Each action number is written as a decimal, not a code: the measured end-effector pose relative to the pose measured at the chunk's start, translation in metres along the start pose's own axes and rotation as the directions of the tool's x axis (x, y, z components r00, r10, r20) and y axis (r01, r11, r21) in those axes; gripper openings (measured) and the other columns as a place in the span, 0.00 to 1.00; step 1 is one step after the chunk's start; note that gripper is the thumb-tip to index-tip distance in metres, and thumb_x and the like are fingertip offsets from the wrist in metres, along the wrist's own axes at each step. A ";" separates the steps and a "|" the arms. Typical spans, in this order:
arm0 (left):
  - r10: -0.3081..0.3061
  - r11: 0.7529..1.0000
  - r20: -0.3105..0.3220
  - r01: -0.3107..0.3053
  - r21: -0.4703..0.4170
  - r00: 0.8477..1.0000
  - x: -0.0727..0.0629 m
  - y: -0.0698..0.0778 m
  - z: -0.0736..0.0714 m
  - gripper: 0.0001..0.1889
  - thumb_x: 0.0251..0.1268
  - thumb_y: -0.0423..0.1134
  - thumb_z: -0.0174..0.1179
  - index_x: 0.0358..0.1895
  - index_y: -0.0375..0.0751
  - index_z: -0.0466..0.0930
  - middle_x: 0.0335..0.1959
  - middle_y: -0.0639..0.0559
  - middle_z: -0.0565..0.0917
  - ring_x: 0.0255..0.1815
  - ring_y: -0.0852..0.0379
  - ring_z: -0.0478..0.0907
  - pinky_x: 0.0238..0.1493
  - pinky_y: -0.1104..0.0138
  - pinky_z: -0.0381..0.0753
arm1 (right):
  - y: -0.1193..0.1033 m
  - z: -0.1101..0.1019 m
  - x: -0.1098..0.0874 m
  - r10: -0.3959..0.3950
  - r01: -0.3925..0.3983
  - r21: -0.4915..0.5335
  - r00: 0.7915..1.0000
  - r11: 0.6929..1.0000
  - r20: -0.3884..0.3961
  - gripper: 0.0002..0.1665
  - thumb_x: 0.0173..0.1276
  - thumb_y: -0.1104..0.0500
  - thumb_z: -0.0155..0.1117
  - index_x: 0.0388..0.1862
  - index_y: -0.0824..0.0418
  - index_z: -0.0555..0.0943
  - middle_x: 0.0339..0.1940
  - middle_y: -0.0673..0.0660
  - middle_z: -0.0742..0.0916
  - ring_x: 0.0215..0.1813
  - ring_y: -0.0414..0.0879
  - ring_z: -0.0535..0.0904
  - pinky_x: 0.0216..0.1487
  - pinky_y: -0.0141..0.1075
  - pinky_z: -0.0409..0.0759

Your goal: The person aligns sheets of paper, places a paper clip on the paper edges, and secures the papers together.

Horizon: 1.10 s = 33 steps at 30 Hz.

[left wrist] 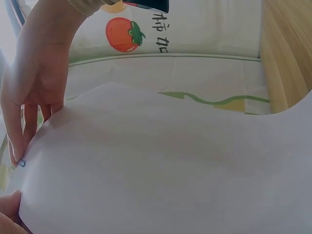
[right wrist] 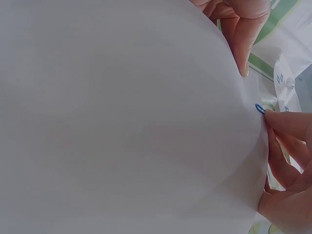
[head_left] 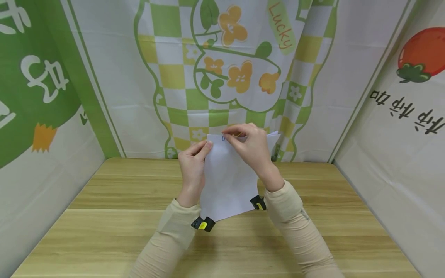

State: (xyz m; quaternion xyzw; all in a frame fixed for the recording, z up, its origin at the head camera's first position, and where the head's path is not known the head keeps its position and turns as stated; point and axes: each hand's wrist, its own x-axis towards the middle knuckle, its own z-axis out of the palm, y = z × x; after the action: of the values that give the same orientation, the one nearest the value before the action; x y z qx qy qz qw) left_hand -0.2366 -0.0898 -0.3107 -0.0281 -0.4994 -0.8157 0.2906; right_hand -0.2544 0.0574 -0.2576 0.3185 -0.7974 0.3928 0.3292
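Sheets of white paper (head_left: pixel 229 177) are held up off the table, tilted, their far ends fanned slightly at the upper right. My left hand (head_left: pixel 192 166) pinches them near the upper left corner, thumb on the near face. A small blue paper clip (head_left: pixel 223 138) sits on the top edge, a little right of that thumb. My right hand (head_left: pixel 253 148) pinches the paper clip between thumb and index finger. In the right wrist view, a loop of the paper clip (right wrist: pixel 260 108) shows on the paper's face; the rest is hidden by the fingertips.
Below the paper lies a wood-grain table (head_left: pixel 121 224). A patterned cloth curtain (head_left: pixel 174 77) hangs close behind the hands, and printed cloth walls (head_left: pixel 399 154) stand on both sides. Black wrist mounts (head_left: pixel 205 224) sit near the paper's lower corners.
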 end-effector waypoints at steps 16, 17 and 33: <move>-0.007 1.000 -0.016 0.007 -0.002 1.000 0.000 -0.002 0.001 0.09 0.53 0.23 0.66 0.37 0.19 0.82 0.21 0.55 0.80 0.27 0.63 0.74 0.31 0.75 0.77 | 0.001 0.000 0.000 -0.003 0.003 0.005 1.000 1.000 -0.002 0.04 0.60 0.59 0.70 0.33 0.56 0.88 0.32 0.51 0.89 0.34 0.43 0.79 0.37 0.32 0.81; -0.009 1.000 -0.016 0.009 -0.004 1.000 0.000 -0.002 0.001 0.09 0.53 0.23 0.66 0.37 0.19 0.82 0.21 0.55 0.80 0.27 0.63 0.75 0.31 0.75 0.77 | 0.001 0.000 -0.001 -0.003 0.003 0.005 1.000 1.000 -0.002 0.04 0.60 0.59 0.70 0.33 0.56 0.88 0.32 0.51 0.89 0.34 0.43 0.79 0.37 0.32 0.81; -0.008 1.000 -0.019 0.008 -0.014 1.000 0.000 0.000 0.002 0.10 0.52 0.23 0.66 0.37 0.19 0.82 0.22 0.54 0.80 0.27 0.62 0.74 0.32 0.75 0.77 | 0.000 -0.001 -0.001 -0.010 0.010 0.013 1.000 1.000 0.006 0.04 0.60 0.59 0.70 0.33 0.57 0.88 0.32 0.51 0.89 0.35 0.43 0.78 0.38 0.32 0.81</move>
State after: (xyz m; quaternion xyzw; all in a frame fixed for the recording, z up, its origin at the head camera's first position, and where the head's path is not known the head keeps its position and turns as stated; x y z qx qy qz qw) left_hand -0.2369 -0.0881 -0.3096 -0.0206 -0.4910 -0.8207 0.2916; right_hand -0.2536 0.0586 -0.2572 0.3259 -0.7944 0.3952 0.3265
